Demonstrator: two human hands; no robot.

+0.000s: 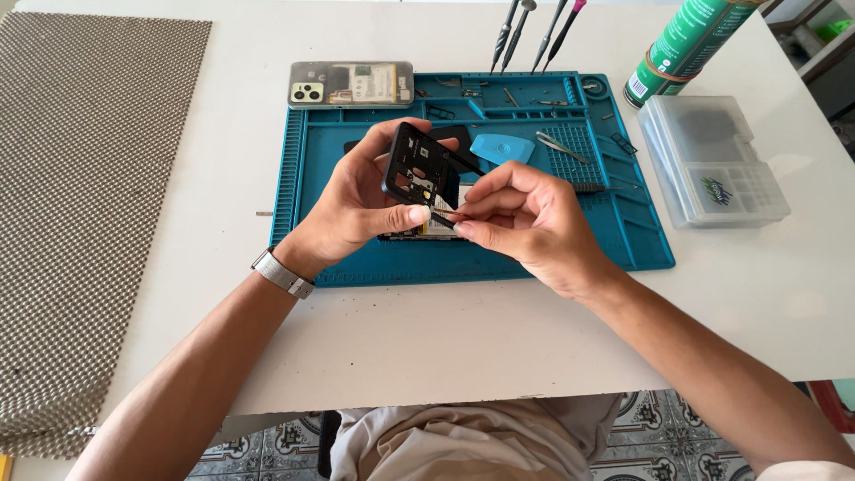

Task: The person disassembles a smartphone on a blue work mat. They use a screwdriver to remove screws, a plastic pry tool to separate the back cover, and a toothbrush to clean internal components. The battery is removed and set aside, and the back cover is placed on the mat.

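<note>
— Two hands over the teal work mat point(356, 267); what do they grip?
— Left hand point(361, 209) clamps a black phone frame part point(417, 169), tilted, above the mat's middle. Right hand point(525, 223) pinches its fingertips together at the part's lower edge.
— Around the mat?
— Clear-backed phone point(351, 85) on its far-left corner, blue pick point(501, 147) and tweezers point(561, 147) on it, green can point(690, 44) and clear plastic box point(712, 160) just right.
</note>
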